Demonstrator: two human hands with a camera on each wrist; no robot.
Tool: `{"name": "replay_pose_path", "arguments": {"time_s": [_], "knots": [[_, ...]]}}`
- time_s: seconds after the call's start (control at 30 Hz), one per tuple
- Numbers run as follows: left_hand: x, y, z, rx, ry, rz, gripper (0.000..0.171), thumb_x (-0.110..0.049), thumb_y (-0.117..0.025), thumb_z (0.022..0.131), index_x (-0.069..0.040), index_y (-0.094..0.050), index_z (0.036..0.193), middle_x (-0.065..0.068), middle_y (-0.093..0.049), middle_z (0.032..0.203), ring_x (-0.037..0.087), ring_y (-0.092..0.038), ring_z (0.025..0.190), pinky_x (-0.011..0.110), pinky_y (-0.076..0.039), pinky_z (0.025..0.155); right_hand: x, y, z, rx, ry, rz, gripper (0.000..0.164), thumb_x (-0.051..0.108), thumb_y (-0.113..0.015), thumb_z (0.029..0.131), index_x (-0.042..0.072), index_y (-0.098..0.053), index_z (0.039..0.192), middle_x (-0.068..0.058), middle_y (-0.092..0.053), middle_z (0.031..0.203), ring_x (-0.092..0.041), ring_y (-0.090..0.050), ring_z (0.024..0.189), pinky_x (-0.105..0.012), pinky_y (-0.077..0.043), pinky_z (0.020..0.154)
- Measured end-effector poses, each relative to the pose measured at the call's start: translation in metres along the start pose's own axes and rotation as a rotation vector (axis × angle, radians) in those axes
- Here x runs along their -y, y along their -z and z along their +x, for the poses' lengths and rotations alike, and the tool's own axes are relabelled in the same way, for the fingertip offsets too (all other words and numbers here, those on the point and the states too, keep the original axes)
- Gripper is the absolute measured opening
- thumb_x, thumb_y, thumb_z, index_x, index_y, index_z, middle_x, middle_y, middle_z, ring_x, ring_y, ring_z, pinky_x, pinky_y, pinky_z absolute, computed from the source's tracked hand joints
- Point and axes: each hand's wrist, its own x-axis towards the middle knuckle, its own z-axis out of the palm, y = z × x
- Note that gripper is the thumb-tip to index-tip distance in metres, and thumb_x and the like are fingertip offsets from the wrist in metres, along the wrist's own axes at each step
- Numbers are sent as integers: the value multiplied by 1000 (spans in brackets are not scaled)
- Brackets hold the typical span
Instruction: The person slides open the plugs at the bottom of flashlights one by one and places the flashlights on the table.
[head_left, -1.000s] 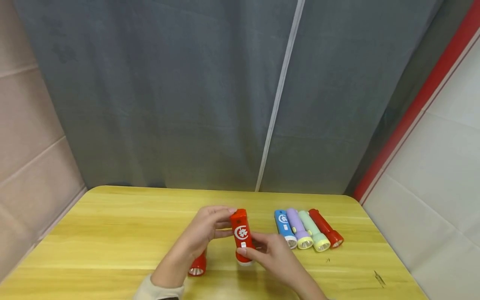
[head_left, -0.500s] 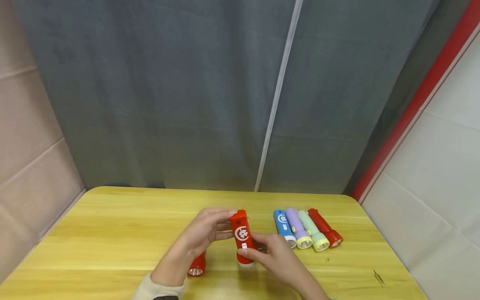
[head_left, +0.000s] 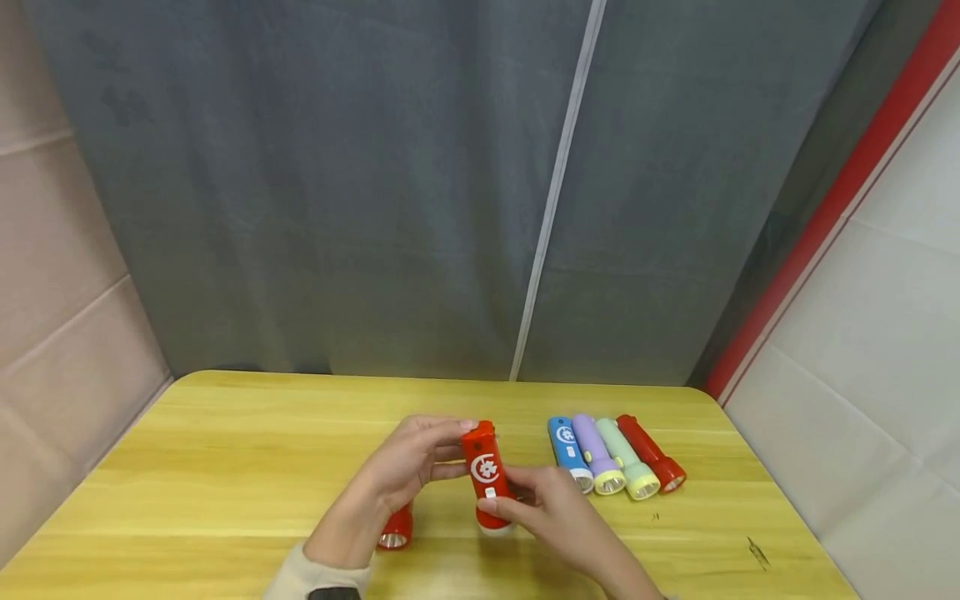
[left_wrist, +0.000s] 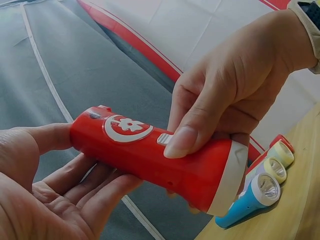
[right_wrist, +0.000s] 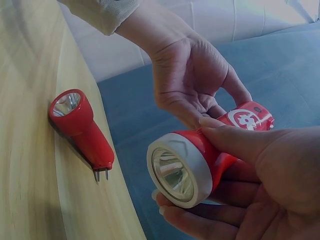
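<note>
Pinching white-rimmed flashlight (head_left: 481,457) with fingers: left hand (head_left: 408,460), right hand (head_left: 553,507). Second flashlight (head_left: 397,525) partly hidden, head view.

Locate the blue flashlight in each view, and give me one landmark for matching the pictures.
Head: the blue flashlight lies right of centre, low in the picture, leftmost of four side by side.
Left wrist: lower right, nearest the camera of that group, lens end up.
Right wrist: not in the picture.
Shared landmark: the held red flashlight, with its white emblem, shows in all three views.
</note>
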Motion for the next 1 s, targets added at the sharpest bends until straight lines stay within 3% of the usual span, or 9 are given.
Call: {"name": "replay_pose_path", "arguments": {"time_s": [0.6,1.0], "knots": [[2,-1,1,-18,14,21,32,-23,-63,97,2,-73,115,0,-79,103,13,-73,94,37,-60,94,1,0,0,16,10,-15,34,40,-71,93,14,-76,114,1,-78,100,-9,-69,84,-19,-56,74],[5,-1,2,-29,16,33,24,-22,-64,97,-4,-77,106,0,-78,104,15,-72,95,41,-60,95,-2,-1,1,24,8,-29,34,40,-72,92,14,-76,113,1,-78,99,-6,-68,81,-19,-56,72]]}}
